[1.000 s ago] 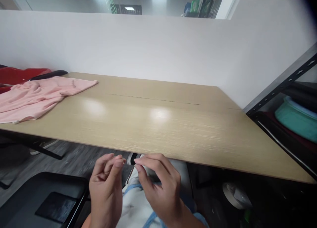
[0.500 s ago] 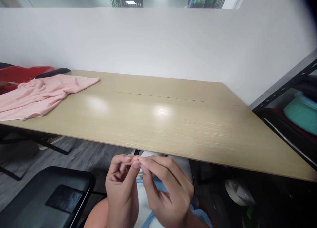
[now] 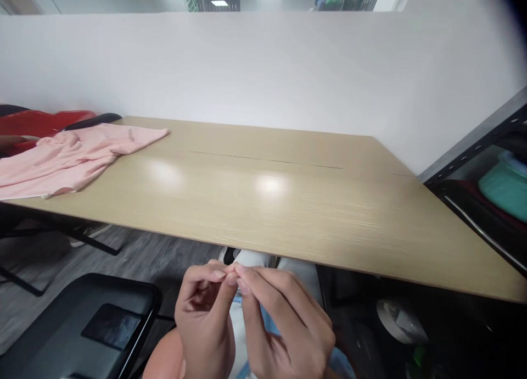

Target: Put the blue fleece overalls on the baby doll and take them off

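Observation:
My left hand (image 3: 206, 318) and my right hand (image 3: 286, 321) meet over my lap, just below the front edge of the wooden table (image 3: 263, 214). Both are closed in a pinch, thumbs against index fingers, and the fingertips of one touch those of the other. Whatever lies between the tips, if anything, is too small or too hidden to name. Farther off at the table's left end lies a pink cloth garment (image 3: 82, 154), spread out with creases and touched by neither of my hands.
A black chair (image 3: 61, 296) with a dark phone-like slab (image 3: 111, 325) on its seat stands at lower left. Behind the garment are a red item (image 3: 49, 121) and part of another person's hand (image 3: 18, 141). A metal rack (image 3: 473, 143) holds a teal item (image 3: 506, 187) at right.
Both pinched hands have shifted slightly down and right in the view, fingertips still together. The scene has drifted slightly right with the camera; the garment lies as before.

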`<action>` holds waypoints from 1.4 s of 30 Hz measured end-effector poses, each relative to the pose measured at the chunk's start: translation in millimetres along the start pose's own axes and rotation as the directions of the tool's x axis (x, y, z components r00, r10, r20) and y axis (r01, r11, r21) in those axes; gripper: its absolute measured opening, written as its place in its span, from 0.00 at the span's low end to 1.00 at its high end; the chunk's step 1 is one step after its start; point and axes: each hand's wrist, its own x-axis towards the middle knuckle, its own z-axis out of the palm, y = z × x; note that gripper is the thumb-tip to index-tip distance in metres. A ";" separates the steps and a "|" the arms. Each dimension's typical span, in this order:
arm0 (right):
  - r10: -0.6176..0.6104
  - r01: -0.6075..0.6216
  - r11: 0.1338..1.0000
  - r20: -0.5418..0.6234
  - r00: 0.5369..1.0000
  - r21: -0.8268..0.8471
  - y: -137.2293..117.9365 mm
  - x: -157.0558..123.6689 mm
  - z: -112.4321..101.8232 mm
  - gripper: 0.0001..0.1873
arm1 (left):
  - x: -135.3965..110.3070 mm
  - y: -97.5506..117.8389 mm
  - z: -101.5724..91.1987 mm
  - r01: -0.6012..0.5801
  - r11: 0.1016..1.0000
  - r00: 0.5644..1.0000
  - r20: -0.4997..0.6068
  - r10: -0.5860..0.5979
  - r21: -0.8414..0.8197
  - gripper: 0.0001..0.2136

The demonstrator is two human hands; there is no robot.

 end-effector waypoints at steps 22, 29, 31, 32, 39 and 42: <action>0.633 -0.737 0.434 0.407 0.658 0.517 27.1 -2.9 17.9 0.06 | 32.6 -28.9 -35.4 0.186 0.982 0.949 0.254 -0.188 0.031 0.21; 0.633 -0.737 0.413 0.413 0.655 0.535 28.5 -7.5 19.0 0.05 | 32.9 -37.1 -37.5 0.092 0.995 0.920 0.380 -0.097 0.033 0.06; 0.636 -0.726 0.447 0.385 0.668 0.522 28.6 -9.0 19.4 0.04 | 33.5 -36.5 -36.2 0.078 0.996 0.936 0.343 -0.086 0.039 0.06; 0.639 -0.719 0.468 0.365 0.677 0.514 28.6 -9.7 19.9 0.04 | 33.6 -36.1 -35.9 0.075 0.996 0.943 0.321 -0.086 0.046 0.06; 0.657 -0.695 0.566 0.267 0.705 0.443 29.9 -11.1 23.7 0.05 | 35.1 -34.9 -36.0 0.127 0.990 0.966 0.218 -0.136 0.055 0.10; 0.693 -0.725 0.540 0.263 0.671 0.428 34.2 -12.1 22.9 0.07 | 50.2 -37.2 -42.8 0.215 0.975 0.960 0.170 -0.222 0.060 0.14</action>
